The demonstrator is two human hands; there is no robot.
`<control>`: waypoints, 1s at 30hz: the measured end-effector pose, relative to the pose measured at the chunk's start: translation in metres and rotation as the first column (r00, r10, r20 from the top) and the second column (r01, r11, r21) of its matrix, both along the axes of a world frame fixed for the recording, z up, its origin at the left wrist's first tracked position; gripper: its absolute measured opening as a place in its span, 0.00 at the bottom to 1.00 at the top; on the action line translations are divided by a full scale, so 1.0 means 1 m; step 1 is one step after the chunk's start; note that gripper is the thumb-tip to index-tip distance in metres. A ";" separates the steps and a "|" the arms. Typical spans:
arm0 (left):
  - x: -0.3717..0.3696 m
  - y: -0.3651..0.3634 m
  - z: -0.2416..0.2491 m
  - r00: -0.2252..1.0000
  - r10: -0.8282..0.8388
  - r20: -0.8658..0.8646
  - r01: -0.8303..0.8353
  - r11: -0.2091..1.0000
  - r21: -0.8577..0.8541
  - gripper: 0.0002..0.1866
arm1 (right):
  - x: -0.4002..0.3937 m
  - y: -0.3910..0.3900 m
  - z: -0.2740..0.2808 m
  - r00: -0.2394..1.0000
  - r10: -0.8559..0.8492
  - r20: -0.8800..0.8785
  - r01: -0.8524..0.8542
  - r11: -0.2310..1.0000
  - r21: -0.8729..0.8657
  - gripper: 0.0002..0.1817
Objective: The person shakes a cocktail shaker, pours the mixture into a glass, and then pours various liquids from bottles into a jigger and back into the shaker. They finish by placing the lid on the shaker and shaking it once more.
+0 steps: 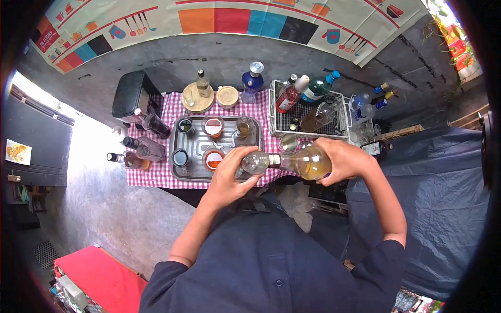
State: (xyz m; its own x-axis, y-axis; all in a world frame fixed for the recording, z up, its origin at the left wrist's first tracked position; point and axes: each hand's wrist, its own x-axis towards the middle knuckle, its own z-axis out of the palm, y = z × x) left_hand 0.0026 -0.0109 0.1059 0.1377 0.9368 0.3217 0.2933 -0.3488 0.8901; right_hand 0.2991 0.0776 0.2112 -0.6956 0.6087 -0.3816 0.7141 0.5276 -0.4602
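My left hand (229,177) is closed around a small clear glass (255,163), held above the front right corner of the metal tray (195,140). In my right hand (344,160) is a clear bottle (312,164) of yellowish liquid, gripped near its base and tilted sideways, its neck at the mouth of the glass. Whether liquid flows between them is too small to tell. Several glasses stand on the tray, including one with red liquid (213,158) beside my left fingers and another (213,127) behind it. An empty-looking glass (288,142) stands behind the bottle.
A wire basket (273,112) of bottles stands at the back right of the checked cloth (174,104). More bottles (151,148) stand left of the tray. A blue bottle (252,83) and a round wooden board (192,102) are at the back. Dark sheeting (417,208) hangs on the right.
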 end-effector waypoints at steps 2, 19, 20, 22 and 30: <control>-0.003 -0.002 0.000 1.000 0.007 0.002 -0.007 1.000 -0.013 0.31 | -0.003 -0.001 0.000 1.000 0.007 -0.010 -0.007 1.000 0.016 0.37; -0.012 -0.009 0.010 0.999 0.033 0.033 -0.030 0.995 -0.094 0.32 | -0.018 0.001 0.013 0.999 0.015 0.052 -0.017 0.999 0.047 0.34; -0.012 -0.009 0.009 0.999 0.029 0.040 -0.025 0.995 -0.092 0.32 | -0.019 0.001 0.015 0.998 0.016 0.064 -0.019 0.999 0.047 0.34; -0.012 -0.008 0.006 0.999 0.022 0.048 -0.019 0.997 -0.072 0.32 | -0.019 0.001 0.016 0.998 0.020 0.059 -0.023 0.999 0.049 0.34; -0.010 -0.006 0.004 0.999 0.021 0.050 -0.020 0.999 -0.029 0.32 | -0.018 0.001 0.023 0.998 0.040 0.053 -0.043 0.997 0.060 0.34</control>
